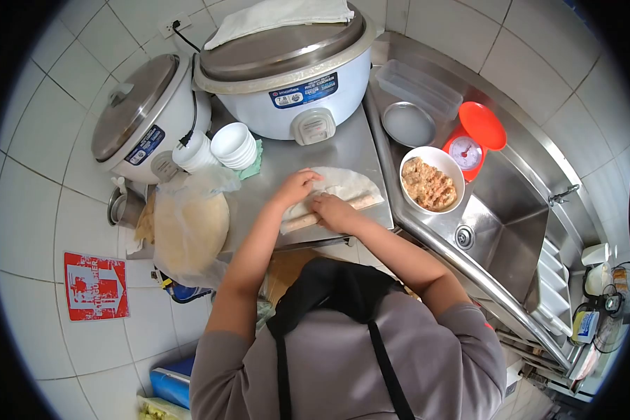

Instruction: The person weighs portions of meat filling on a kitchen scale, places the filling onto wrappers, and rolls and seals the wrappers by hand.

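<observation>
On the steel table, a thin pale spring roll wrapper (pixel 343 183) lies with a long roll of filling (pixel 360 202) along its near edge. My left hand (pixel 299 187) is at the wrapper's left side, fingers curled on its edge. My right hand (pixel 336 213) bends over the middle of the roll, its fingertips pressed on the wrapper and partly hidden. To the right, a white bowl (pixel 407 196) holds minced filling (pixel 430 183). On the left, a stack of round wrappers (pixel 192 227) sits partly under clear plastic.
Behind stand a large rice cooker (pixel 287 112) and a second rice cooker (pixel 136 133). White cups (pixel 234 145) are stacked before them. At right are a red scale (pixel 467 150), a round metal lid (pixel 408 124), a clear plastic container (pixel 420 87) and a steel sink (pixel 500 241).
</observation>
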The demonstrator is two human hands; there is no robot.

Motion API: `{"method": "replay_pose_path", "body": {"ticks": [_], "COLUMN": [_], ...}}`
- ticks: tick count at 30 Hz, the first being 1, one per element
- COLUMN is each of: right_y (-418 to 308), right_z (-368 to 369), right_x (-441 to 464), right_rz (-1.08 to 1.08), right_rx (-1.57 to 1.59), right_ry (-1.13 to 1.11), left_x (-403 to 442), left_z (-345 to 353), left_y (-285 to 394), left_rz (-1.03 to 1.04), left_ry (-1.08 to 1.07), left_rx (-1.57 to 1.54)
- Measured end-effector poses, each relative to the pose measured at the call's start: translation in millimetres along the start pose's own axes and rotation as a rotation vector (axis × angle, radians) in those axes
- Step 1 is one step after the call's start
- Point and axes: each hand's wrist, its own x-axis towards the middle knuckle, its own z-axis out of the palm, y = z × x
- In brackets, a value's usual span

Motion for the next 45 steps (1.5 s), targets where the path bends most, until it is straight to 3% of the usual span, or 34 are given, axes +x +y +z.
{"method": "replay_pose_path", "body": {"ticks": [4, 7, 10, 13, 16, 20, 23, 26, 29, 32, 34, 37, 45], "right_y": [-4.1, 1.9, 19.3, 24.0, 28.7, 38.2, 53.3, 60.8, 59.4, 55.5, 44.1, 32.0, 58.1], "right_z": [-1.0, -19.1, -21.1, -22.2, -27.7, -36.7, -36.7, -37.4, -44.6, -47.5, -46.8, -33.3, -12.8], "right_x": [-4.8, -19.3, -36.7, -40.6, -49.0, -60.5, -56.2, -50.7, -45.7, -38.6, -29.9, -19.3, 7.4], "right_rz": [-0.007, 0.026, 0.13, 0.086, 0.07, 0.048, 0.073, 0.135, 0.157, 0.165, 0.148, -0.071, 0.062], "right_rx": [0.024, 0.034, -0.028, 0.028, 0.253, 0.331, 0.296, 0.181, 0.054, 0.013, -0.02, 0.275, 0.281], "right_ry": [0.034, 0.084, 0.084, 0.089, 0.208, 0.238, 0.224, 0.239, 0.215, 0.215, 0.295, 0.239, 0.236], "left_x": [-5.0, -20.8, -55.8, -71.6, -87.1, -108.9, -114.4, -111.2, -95.8, -83.9, -80.2, -75.4, -71.8], "left_z": [-4.6, 0.0, 7.8, 23.5, 24.4, 22.0, 4.8, -8.4, 1.8, 28.2, 31.3, 27.5, 40.2], "left_y": [17.7, 36.5, 78.4, 61.9, 50.1, 32.3, 24.3, 30.4, 56.6, 53.8, 52.1, 44.6, 63.7], "left_rz": [-0.14, 0.11, -0.046, 0.05, -0.068, -0.292, -0.399, -0.436, -0.054, 0.105, 0.06, 0.02, 0.157], "left_ry": [-0.072, 0.133, -0.006, -0.05, 0.064, 0.192, 0.132, 0.133, 0.377, 0.282, 0.279, 0.239, 0.382], "left_rx": [0.008, 0.061, 0.103, 0.255, 0.095, -0.29, -0.311, 0.027, 0.328, 0.157, 0.101, 0.072, 0.349]}}
